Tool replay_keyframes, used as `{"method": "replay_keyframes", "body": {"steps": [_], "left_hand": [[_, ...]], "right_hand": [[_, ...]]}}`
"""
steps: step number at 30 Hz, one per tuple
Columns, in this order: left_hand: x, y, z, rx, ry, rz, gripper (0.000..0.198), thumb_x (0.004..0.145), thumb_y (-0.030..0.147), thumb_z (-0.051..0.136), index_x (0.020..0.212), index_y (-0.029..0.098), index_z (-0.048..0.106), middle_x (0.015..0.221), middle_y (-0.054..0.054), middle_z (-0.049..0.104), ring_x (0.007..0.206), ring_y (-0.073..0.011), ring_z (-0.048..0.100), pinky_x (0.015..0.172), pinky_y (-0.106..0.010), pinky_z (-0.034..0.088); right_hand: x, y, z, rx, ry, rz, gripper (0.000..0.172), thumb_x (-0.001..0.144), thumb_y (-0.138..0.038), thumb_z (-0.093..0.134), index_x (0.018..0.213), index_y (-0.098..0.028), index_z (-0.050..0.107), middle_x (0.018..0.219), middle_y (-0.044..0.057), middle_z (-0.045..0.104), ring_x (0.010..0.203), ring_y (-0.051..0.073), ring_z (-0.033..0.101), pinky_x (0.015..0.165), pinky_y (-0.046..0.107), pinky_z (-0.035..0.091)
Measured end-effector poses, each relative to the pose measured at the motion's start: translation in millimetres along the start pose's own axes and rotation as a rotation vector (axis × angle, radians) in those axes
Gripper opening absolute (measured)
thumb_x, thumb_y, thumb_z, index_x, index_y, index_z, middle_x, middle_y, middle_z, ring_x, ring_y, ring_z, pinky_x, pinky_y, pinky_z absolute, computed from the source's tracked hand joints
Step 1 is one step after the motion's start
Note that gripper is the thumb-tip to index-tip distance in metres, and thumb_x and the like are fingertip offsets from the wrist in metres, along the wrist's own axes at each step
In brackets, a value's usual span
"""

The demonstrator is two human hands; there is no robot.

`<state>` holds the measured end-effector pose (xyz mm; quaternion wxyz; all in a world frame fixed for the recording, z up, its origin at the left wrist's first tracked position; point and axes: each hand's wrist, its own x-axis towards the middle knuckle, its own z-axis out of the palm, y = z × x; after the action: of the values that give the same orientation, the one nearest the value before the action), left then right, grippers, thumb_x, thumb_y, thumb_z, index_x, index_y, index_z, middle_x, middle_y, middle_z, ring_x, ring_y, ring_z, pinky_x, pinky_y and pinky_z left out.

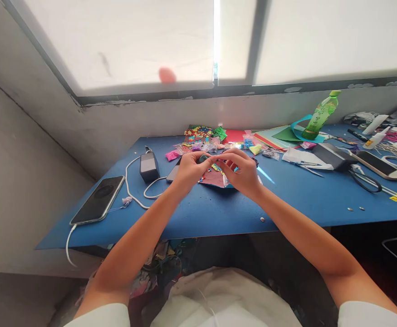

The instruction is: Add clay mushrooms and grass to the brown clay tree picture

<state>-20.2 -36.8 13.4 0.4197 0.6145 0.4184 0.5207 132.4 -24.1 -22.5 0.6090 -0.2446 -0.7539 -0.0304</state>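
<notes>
My left hand (192, 171) and my right hand (242, 173) meet over the middle of the blue table, fingertips pinched together. A small dark green piece (203, 158) shows in the grip of my left hand; its kind is too small to tell. Whatever the right fingertips pinch is hidden. Beneath both hands lies a reddish-brown sheet (211, 180) with small colourful pieces on it, partly covered by my fingers. Just behind are small plastic bags, among them a pink packet (173, 155) and a yellow packet (255, 149).
On the left are a phone (98, 200), a black charger block (149, 166) and white cables. A green bottle (321, 116) stands at the back right near coloured paper (266, 136). Another phone (382, 165) and a glue bottle (376, 138) lie further right. The table's front edge is near my forearms.
</notes>
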Motion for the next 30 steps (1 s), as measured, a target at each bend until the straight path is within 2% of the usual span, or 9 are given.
{"method": "replay_keyframes", "body": {"steps": [5, 11, 16, 19, 23, 25, 30], "left_hand": [[0.6, 3.8, -4.1, 0.039, -0.045, 0.019, 0.037, 0.057, 0.049, 0.079, 0.059, 0.015, 0.066, 0.048, 0.003, 0.048, 0.046, -0.0078, 0.04, 0.046, -0.024, 0.028], [1.2, 4.9, -6.7, 0.075, -0.06, 0.031, 0.033, 0.06, 0.046, 0.077, 0.062, 0.015, 0.067, 0.051, 0.003, 0.049, 0.046, -0.0075, 0.04, 0.047, -0.024, 0.028], [1.7, 5.0, -7.4, 0.072, -0.068, 0.029, 0.035, 0.06, 0.049, 0.076, 0.062, 0.015, 0.066, 0.047, 0.004, 0.046, 0.046, -0.0077, 0.038, 0.046, -0.024, 0.027], [1.4, 6.6, -7.0, 0.062, -0.083, 0.017, 0.034, 0.059, 0.048, 0.076, 0.063, 0.015, 0.067, 0.049, 0.003, 0.047, 0.047, -0.008, 0.039, 0.046, -0.024, 0.028], [1.3, 8.9, -7.1, 0.029, -0.124, -0.035, 0.031, 0.061, 0.042, 0.072, 0.052, 0.016, 0.06, 0.048, 0.002, 0.047, 0.047, -0.0085, 0.04, 0.048, -0.025, 0.031], [1.5, 9.1, -7.5, 0.031, -0.138, -0.051, 0.03, 0.062, 0.04, 0.07, 0.049, 0.016, 0.057, 0.047, 0.002, 0.047, 0.047, -0.0085, 0.041, 0.049, -0.025, 0.032], [0.9, 9.2, -8.0, 0.074, -0.143, -0.064, 0.029, 0.061, 0.043, 0.07, 0.054, 0.016, 0.062, 0.048, 0.002, 0.048, 0.05, -0.0097, 0.041, 0.049, -0.025, 0.03]], "right_hand": [[1.2, 0.3, -1.2, 0.031, -0.017, 0.068, 0.01, 0.086, -0.025, 0.066, 0.081, -0.017, 0.068, 0.079, 0.002, 0.063, 0.052, 0.005, 0.051, 0.045, 0.017, 0.045], [1.2, -0.5, -1.7, 0.037, -0.028, 0.042, 0.013, 0.087, -0.03, 0.065, 0.084, -0.018, 0.07, 0.081, 0.003, 0.066, 0.052, 0.005, 0.051, 0.045, 0.019, 0.046], [1.5, -1.3, -1.5, 0.057, -0.019, 0.05, 0.013, 0.089, -0.027, 0.061, 0.088, -0.019, 0.072, 0.083, 0.004, 0.069, 0.058, 0.008, 0.056, 0.048, 0.02, 0.048], [1.9, -0.9, -1.6, 0.077, -0.03, 0.049, 0.013, 0.089, -0.024, 0.061, 0.084, -0.018, 0.071, 0.08, 0.004, 0.069, 0.06, 0.008, 0.058, 0.049, 0.02, 0.048], [1.7, -0.7, -2.0, 0.073, -0.039, 0.054, 0.01, 0.087, -0.024, 0.063, 0.08, -0.018, 0.066, 0.078, 0.002, 0.065, 0.055, 0.006, 0.053, 0.046, 0.018, 0.046], [1.2, -0.9, -2.1, 0.06, -0.048, 0.023, 0.008, 0.087, -0.021, 0.063, 0.08, -0.017, 0.064, 0.077, 0.002, 0.063, 0.053, 0.005, 0.051, 0.045, 0.017, 0.044], [0.3, -2.2, -2.9, 0.01, -0.099, -0.085, 0.01, 0.091, -0.016, 0.055, 0.083, -0.018, 0.061, 0.075, 0.002, 0.062, 0.055, 0.006, 0.05, 0.046, 0.016, 0.041]]}}
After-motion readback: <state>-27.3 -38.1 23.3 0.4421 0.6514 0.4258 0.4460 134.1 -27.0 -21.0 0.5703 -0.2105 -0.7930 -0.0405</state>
